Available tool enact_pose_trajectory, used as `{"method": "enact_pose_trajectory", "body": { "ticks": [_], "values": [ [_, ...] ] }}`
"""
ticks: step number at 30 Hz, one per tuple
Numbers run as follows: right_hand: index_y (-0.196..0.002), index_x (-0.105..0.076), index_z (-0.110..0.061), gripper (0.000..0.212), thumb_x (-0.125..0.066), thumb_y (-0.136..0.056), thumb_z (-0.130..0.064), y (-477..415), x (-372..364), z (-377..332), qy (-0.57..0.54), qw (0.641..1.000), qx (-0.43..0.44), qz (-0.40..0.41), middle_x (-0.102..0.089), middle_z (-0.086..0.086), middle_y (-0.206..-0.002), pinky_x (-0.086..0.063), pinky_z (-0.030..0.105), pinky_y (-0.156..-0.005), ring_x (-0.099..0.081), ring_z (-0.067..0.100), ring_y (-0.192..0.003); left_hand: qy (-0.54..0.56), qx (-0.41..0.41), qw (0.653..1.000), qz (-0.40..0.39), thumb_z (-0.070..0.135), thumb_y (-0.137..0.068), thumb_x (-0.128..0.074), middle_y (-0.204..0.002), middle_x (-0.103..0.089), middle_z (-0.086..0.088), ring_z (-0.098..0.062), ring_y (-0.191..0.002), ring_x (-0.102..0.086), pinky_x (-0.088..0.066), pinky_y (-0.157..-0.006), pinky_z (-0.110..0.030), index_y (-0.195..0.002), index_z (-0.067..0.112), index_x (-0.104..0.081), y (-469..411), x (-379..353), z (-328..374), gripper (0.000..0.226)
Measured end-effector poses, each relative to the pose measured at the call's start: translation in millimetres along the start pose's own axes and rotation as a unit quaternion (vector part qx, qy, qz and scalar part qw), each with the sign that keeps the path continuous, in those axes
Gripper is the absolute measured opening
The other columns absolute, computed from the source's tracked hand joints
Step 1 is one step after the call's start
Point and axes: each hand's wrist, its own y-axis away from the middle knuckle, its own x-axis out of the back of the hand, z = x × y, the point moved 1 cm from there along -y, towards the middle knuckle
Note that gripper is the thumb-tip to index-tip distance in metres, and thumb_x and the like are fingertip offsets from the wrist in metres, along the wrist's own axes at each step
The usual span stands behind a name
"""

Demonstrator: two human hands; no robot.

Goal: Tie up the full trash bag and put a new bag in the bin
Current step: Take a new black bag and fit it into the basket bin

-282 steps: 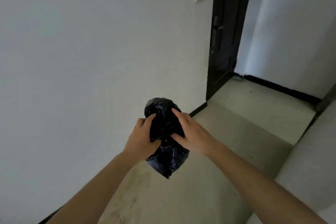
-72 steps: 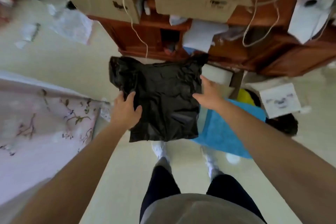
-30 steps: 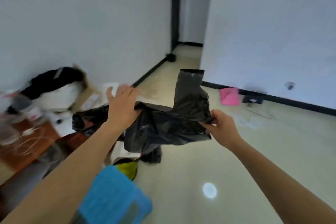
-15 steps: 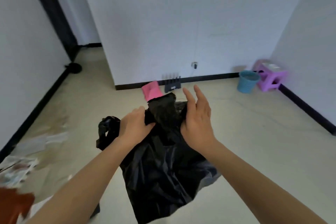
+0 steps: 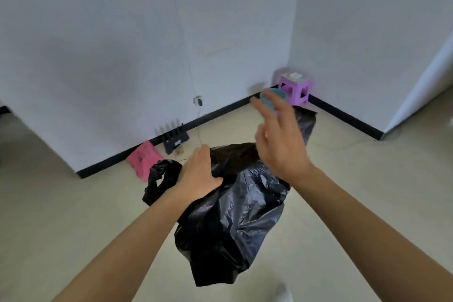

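Black trash bag [image 5: 232, 216] hangs mid-air, well short of the purple stool [image 5: 295, 89], with the left hand [image 5: 198, 174] gripping its top edge. Right hand [image 5: 282, 144] is above the bag, fingers straight and spread, blurred, can't tell if it touches. Blue bin [image 5: 279, 94] sits just beside the stool, partly hidden by those fingers.

floor [image 5: 355, 179]: right side was wide open all the way to the baseboard
wall base: pink bag [image 5: 143, 160] and black rack [image 5: 174, 140] sat close together
corner: purple stool [image 5: 295, 89] just beside the blue bin [image 5: 278, 94]
middle: black bag [image 5: 235, 223] hung off the left hand [image 5: 198, 174], blocking the low centre
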Motion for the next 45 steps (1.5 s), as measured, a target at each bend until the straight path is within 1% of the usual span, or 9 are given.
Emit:
{"method": "enact_pose_trajectory", "body": {
  "ticks": [5,9,13,17,25,31,34,42,45],
  "values": [
    [-0.129,-0.053,-0.021,0.046,-0.053,-0.094,-0.051,9.5,-71.5,118.6,0.054,0.873,-0.114,-0.47,-0.061,0.008,-0.124,-0.048,0.041,-0.093,-0.057,0.029,-0.116,-0.017,-0.07,0.996,-0.054,0.049,-0.061,-0.084,-0.099,-0.038,0.003,-0.018,-0.09,-0.043,-0.038,-0.073,-0.034,-0.103,0.019,-0.038,-110.8,-38.9,20.5,0.069],
    [-0.109,-0.061,-0.021,0.029,-0.066,-0.086,-0.039,4.0,-112.3,217.7,0.074,0.789,-0.184,-0.581,-0.066,0.004,-0.11,-0.049,0.036,-0.079,-0.061,0.027,-0.102,0.013,-0.056,0.988,-0.142,0.074,-0.071,-0.062,-0.103,-0.043,0.006,-0.014,-0.092,-0.048,-0.045,-0.079,-0.035,-0.109,0.024,-0.044,-215.5,-70.3,26.4,0.065],
    [-0.109,-0.062,-0.019,0.038,-0.058,-0.089,-0.052,-40.2,-150.4,301.6,0.111,0.798,-0.212,-0.553,-0.066,0.006,-0.109,-0.046,0.035,-0.074,-0.062,0.028,-0.099,-0.075,-0.081,0.989,-0.096,0.039,-0.094,-0.052,-0.106,-0.053,-0.002,-0.024,-0.1,-0.056,-0.047,-0.086,-0.036,-0.114,0.018,-0.052,-322.0,-82.8,37.4,0.029],
    [-0.117,-0.058,-0.018,0.053,-0.06,-0.086,-0.062,-96.4,-189.3,368.4,0.147,0.812,-0.204,-0.527,-0.062,0.008,-0.114,-0.04,0.035,-0.074,-0.061,0.03,-0.102,-0.162,-0.113,0.977,-0.082,0.04,-0.081,-0.065,-0.116,-0.045,-0.007,-0.026,-0.104,-0.049,-0.045,-0.088,-0.038,-0.13,0.02,-0.04,-410.5,-83.3,48.1,0.059],
    [-0.123,-0.051,-0.016,0.076,-0.078,-0.069,-0.062,-168.8,-291.9,502.5,0.239,0.701,-0.271,-0.615,-0.057,0.007,-0.119,-0.047,0.041,-0.084,-0.057,0.029,-0.108,-0.339,-0.068,0.936,-0.069,0.036,-0.08,-0.07,-0.134,-0.038,-0.014,-0.032,-0.12,-0.041,-0.034,-0.101,-0.044,-0.153,0.024,-0.003,-592.2,-126.1,27.2,0.1],
    [-0.115,-0.062,-0.011,0.028,-0.053,-0.088,-0.015,-227.0,-374.9,637.9,0.226,0.638,-0.402,-0.617,-0.063,0.008,-0.116,-0.043,0.032,-0.074,-0.053,0.025,-0.088,-0.316,0.03,0.933,-0.171,0.028,-0.088,-0.059,-0.087,-0.057,0.002,-0.021,-0.09,-0.06,-0.041,-0.1,-0.044,-0.125,0.016,-0.046,-771.4,-139.9,-15.6,0.041],
    [-0.103,-0.061,-0.013,0.019,-0.049,-0.089,-0.015,-257.5,-397.9,703.8,0.219,0.613,-0.46,-0.604,-0.06,0.009,-0.106,-0.046,0.033,-0.077,-0.055,0.027,-0.09,-0.242,0.058,0.936,-0.249,0.016,-0.092,-0.048,-0.081,-0.057,0.002,-0.019,-0.086,-0.063,-0.05,-0.07,-0.029,-0.094,0.013,-0.059,-855.9,-140.9,-30.9,0.012],
    [-0.095,-0.063,-0.012,0.023,-0.048,-0.093,-0.029,-346.1,-449.5,851.3,0.015,0.744,-0.554,-0.374,-0.066,0.008,-0.097,-0.041,0.031,-0.066,-0.061,0.028,-0.091,0.027,-0.062,0.967,-0.245,0.042,-0.086,-0.057,-0.1,-0.066,0.004,-0.019,-0.094,-0.06,-0.047,-0.081,-0.033,-0.098,0.027,-0.065,-1067.4,-165.1,78.3,0.02],
    [-0.135,-0.055,-0.019,0.049,-0.062,-0.087,-0.03,-362.6,-476.5,913.1,-0.061,0.754,-0.588,-0.285,-0.06,0.0,-0.13,-0.041,0.026,-0.082,-0.058,0.022,-0.115,0.042,-0.042,0.981,-0.187,0.05,-0.087,-0.055,-0.081,-0.065,0.002,-0.018,-0.077,-0.061,-0.045,-0.063,-0.029,-0.083,0.018,-0.066,-1133.3,-201.0,122.9,0.034]
  ]
}}
